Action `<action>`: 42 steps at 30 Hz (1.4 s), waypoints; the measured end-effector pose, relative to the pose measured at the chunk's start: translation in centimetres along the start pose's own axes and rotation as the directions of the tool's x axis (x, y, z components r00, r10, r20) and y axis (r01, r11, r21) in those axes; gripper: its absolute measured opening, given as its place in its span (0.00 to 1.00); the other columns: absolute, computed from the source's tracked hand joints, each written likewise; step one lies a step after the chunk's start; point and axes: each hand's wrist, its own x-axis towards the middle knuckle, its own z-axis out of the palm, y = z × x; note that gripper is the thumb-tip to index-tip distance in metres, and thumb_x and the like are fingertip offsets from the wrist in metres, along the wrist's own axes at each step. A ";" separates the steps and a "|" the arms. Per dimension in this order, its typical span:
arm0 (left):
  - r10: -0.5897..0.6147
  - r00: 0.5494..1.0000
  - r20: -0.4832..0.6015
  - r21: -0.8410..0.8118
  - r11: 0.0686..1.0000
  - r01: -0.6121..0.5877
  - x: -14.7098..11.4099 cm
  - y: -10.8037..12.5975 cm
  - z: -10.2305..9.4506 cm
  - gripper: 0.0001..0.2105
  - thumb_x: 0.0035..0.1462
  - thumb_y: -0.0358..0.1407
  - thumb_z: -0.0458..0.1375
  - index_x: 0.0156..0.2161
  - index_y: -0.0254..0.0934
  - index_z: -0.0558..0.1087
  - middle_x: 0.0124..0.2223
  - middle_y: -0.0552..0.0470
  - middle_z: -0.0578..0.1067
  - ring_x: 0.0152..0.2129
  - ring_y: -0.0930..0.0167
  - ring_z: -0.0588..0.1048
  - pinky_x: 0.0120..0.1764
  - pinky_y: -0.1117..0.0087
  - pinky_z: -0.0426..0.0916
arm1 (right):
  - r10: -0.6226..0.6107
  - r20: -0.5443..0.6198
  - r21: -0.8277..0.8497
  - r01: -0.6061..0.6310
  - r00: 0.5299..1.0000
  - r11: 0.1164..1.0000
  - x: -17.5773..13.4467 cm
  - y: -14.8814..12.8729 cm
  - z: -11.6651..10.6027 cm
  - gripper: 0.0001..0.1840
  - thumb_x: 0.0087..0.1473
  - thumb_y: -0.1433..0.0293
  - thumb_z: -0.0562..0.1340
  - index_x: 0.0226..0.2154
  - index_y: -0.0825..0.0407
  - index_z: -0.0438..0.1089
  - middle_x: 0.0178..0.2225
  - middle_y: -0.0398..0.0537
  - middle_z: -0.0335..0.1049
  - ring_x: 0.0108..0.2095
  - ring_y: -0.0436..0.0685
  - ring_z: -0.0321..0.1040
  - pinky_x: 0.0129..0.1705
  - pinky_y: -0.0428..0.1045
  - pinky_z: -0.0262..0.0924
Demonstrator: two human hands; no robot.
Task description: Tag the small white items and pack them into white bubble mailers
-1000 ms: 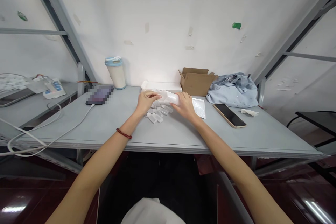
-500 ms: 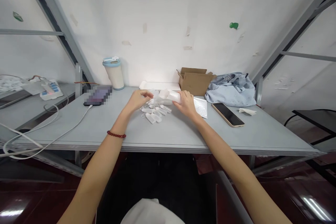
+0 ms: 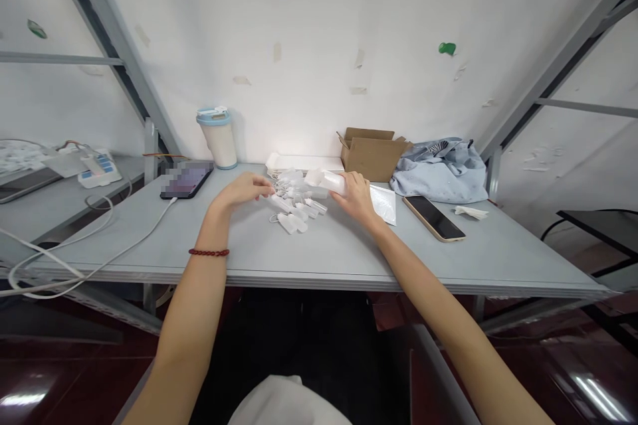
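Observation:
My left hand [image 3: 245, 190] is at the left edge of a pile of small translucent white bottles [image 3: 298, 211], some with thin loops at one end. Its thumb and fingertips are pinched on the end of one small bottle [image 3: 278, 202], which slants down to the right. Wrapped round a larger translucent white container [image 3: 329, 180], my right hand [image 3: 357, 196] keeps it tilted on its side, its wide end toward the pile. The container's far end is hidden in my palm. A silvery packet [image 3: 383, 204] lies just right of this hand.
Behind the pile are a flat white box [image 3: 306, 163] and an opened cardboard box [image 3: 373, 154]. Blue cloth [image 3: 438, 172], a phone [image 3: 433, 218] and a crumpled tissue [image 3: 471, 212] lie right. Left are a lidded cup [image 3: 218, 141] and a second phone [image 3: 187, 179] on a cable.
My left hand has moved left and slightly down from above the pile, and now pinches a small bottle at its edge. The right hand stays on the container.

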 end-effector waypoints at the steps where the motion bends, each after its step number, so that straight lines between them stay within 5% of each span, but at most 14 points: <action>1: 0.022 0.999 -0.032 -0.073 0.997 -0.024 -0.2 0.4 0.0 0.07 0.38 0.40 0.67 0.23 0.39 0.79 0.26 0.48 0.76 0.23 0.68 0.71 0.28 0.69 0.66 | -0.003 0.005 0.010 0.003 1.000 1.000 0.0 0.0 -0.1 0.22 0.57 0.61 0.58 0.52 0.53 0.64 0.48 0.58 0.67 0.48 0.66 0.61 0.48 0.57 0.53; 8: 0.039 0.982 -0.182 -0.476 0.871 -0.123 -0.2 1.4 1.5 0.13 0.34 0.39 0.72 0.26 0.34 0.79 0.30 0.47 0.78 0.29 0.69 0.73 0.40 0.65 0.70 | -0.024 0.018 0.055 0.023 1.000 0.998 0.0 -0.3 0.0 0.22 0.57 0.60 0.59 0.52 0.53 0.65 0.47 0.57 0.68 0.48 0.65 0.61 0.49 0.57 0.52; 14: 0.020 0.967 -0.254 -0.541 0.826 -0.160 0.7 1.2 3.3 0.15 0.30 0.40 0.74 0.26 0.34 0.80 0.30 0.46 0.79 0.30 0.68 0.75 0.42 0.63 0.71 | -0.054 0.019 0.076 0.052 0.998 0.996 -0.2 -1.0 -0.1 0.22 0.57 0.59 0.60 0.51 0.53 0.66 0.47 0.57 0.68 0.47 0.65 0.60 0.49 0.56 0.52; 18: 0.042 0.970 -0.241 -0.471 0.868 -0.155 0.6 1.3 4.0 0.15 0.32 0.41 0.72 0.28 0.34 0.81 0.32 0.45 0.81 0.32 0.65 0.76 0.41 0.63 0.70 | -0.065 0.011 0.050 0.064 0.998 0.997 -0.2 -1.3 -0.1 0.23 0.56 0.60 0.61 0.51 0.55 0.66 0.47 0.57 0.68 0.47 0.64 0.60 0.49 0.55 0.51; 23: 0.170 0.946 -0.274 -0.199 0.953 -0.229 0.3 1.4 5.0 0.10 0.42 0.39 0.67 0.29 0.35 0.82 0.34 0.46 0.82 0.35 0.62 0.77 0.41 0.64 0.69 | -0.094 -0.015 0.040 0.095 0.995 0.995 -0.2 -1.3 0.0 0.23 0.57 0.59 0.60 0.51 0.54 0.66 0.46 0.57 0.68 0.46 0.65 0.60 0.47 0.55 0.52; 30: 0.378 0.891 -0.252 0.063 0.925 -0.375 0.1 1.6 6.9 0.07 0.49 0.38 0.64 0.32 0.39 0.82 0.37 0.48 0.80 0.37 0.64 0.76 0.41 0.65 0.69 | -0.142 0.013 0.028 0.142 0.990 0.989 -0.3 -1.6 -0.1 0.23 0.56 0.61 0.61 0.52 0.55 0.65 0.48 0.57 0.68 0.47 0.65 0.60 0.47 0.55 0.51; 38: 0.342 0.913 -0.223 0.220 0.930 -0.295 0.1 1.5 7.2 0.08 0.51 0.36 0.61 0.33 0.40 0.83 0.31 0.51 0.79 0.32 0.66 0.73 0.39 0.66 0.67 | -0.152 0.015 0.043 0.151 0.988 0.988 -0.4 -1.9 -0.1 0.22 0.56 0.62 0.60 0.51 0.55 0.65 0.46 0.57 0.68 0.46 0.65 0.60 0.47 0.55 0.51; 42: 0.340 0.935 -0.100 0.178 0.931 -0.320 -0.1 1.7 7.2 0.13 0.51 0.38 0.59 0.39 0.40 0.83 0.35 0.52 0.80 0.35 0.65 0.74 0.41 0.66 0.67 | -0.165 0.013 0.035 0.164 0.986 0.986 -0.5 -1.9 0.0 0.21 0.57 0.63 0.60 0.51 0.54 0.65 0.47 0.57 0.68 0.46 0.65 0.60 0.47 0.55 0.51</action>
